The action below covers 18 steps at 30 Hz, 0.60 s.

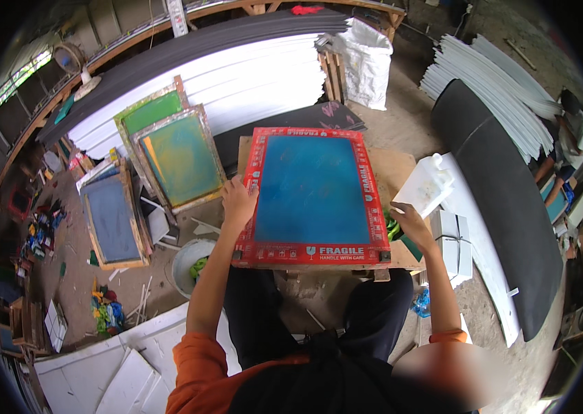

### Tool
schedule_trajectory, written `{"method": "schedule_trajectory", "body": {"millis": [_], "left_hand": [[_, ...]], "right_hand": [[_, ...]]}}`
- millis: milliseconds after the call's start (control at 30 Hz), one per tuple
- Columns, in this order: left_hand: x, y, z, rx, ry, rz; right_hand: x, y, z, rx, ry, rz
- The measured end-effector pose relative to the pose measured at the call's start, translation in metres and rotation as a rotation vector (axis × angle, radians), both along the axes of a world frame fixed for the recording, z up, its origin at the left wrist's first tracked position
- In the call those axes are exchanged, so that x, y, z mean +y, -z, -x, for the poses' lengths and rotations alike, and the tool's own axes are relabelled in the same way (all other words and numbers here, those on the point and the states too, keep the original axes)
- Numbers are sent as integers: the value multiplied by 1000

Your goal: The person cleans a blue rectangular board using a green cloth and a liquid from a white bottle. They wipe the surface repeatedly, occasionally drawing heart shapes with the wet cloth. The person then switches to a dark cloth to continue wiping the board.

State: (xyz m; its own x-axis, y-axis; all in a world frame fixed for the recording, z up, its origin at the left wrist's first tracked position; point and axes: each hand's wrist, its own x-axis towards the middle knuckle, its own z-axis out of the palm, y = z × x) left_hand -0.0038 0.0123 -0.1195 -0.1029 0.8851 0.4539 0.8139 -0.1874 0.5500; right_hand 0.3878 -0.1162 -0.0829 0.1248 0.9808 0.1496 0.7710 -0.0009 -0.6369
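Note:
A screen-printing frame (312,190) lies flat before me, its blue mesh bordered by red tape with white print. On its left edge rests my left hand (239,201), closed round the side of the frame. My right hand (412,222) is just beyond the right edge, fingers stretched toward the frame and apart. Bright green cloth (392,226) lies right under those fingertips, partly hidden; I cannot make out a grip on it. Under the frame is a wooden board (391,165). A white plastic jug (426,183) lies on its side past my right hand.
Two more screen frames (182,162) lean at the left, near a blue-grey one (113,217). A pale bucket (191,265) stands by my left forearm. White and black sheets (257,72) are stacked behind. Rightward are a tied white bundle (451,245), a long black sheet (505,200) and another person (567,148).

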Motion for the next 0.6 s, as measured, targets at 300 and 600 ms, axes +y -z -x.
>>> {"method": "schedule_trajectory", "body": {"millis": [300,600], "left_hand": [[-79,-65,-102,-155,559,-137],[-114,-18,-233,-50,847,-165]], "right_hand": [[-92,-63,-61,375,287,-272],[-84,81,-71,-52,465,-227]]}}
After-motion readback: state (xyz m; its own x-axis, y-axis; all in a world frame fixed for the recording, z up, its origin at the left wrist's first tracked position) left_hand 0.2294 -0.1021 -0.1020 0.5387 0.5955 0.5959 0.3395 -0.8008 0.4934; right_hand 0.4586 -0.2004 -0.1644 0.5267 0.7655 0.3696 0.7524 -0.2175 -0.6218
